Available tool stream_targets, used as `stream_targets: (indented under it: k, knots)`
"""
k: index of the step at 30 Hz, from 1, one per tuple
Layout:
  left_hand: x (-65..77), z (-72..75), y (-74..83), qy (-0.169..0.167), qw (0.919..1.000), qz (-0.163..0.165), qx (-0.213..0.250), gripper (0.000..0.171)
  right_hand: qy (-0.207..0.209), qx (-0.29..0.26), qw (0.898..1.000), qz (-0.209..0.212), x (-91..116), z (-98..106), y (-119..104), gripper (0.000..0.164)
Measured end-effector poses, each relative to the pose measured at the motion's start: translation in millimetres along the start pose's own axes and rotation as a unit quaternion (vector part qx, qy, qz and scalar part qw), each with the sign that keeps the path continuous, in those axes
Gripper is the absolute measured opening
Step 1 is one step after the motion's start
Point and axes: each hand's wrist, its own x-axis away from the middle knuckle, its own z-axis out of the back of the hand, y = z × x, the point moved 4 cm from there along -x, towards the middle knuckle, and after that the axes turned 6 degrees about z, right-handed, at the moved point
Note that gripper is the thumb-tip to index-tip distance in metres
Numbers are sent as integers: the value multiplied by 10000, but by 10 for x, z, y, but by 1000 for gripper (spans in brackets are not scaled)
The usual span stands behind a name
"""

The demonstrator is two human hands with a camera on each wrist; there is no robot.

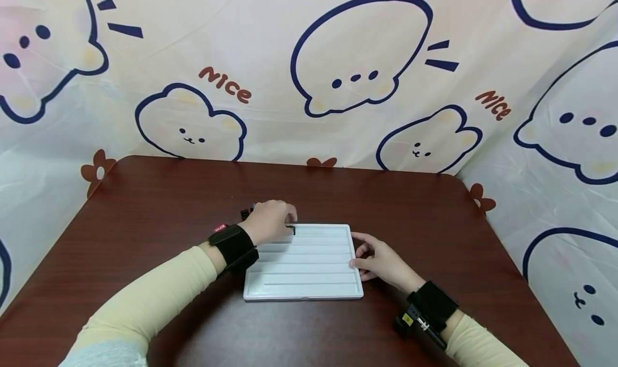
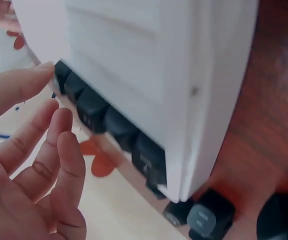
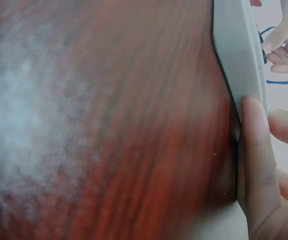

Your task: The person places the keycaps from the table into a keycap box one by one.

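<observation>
Midway between the left and right edges of the table [image 1: 299, 329] lies a white tray [image 1: 309, 268]. The work looks early: black blocks [image 2: 91, 109] sit side by side along the tray's far edge, from its far left corner, while the nearer rows seem left to do. The left hand [image 1: 270, 221] has its fingers parted and loosely bent, thumb at the end block; the right hand [image 1: 383, 261] grips the tray's right edge. Counted: one tray, five blocks in line, at least two outlying blocks [image 2: 211, 214] past that corner.
</observation>
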Motion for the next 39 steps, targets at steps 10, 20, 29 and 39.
stream_targets:
  k: [10,20,29,39]
  knots:
    - [45,211,-131,160,9996,144,197,9,54,195,9998,36,1,25,-21,70]
    - [149,462,-469,498,9941,11,960,12,13,170,9999,31,-32,14,-26,71]
    - [384,626,-896,481,9910,151,1244,10,5,107,9999,-124,-30,-32,0,71]
    - [550,525,-1155,1,9940,221,1075,12,76,240,9997,-79,-8,-4,-35,71]
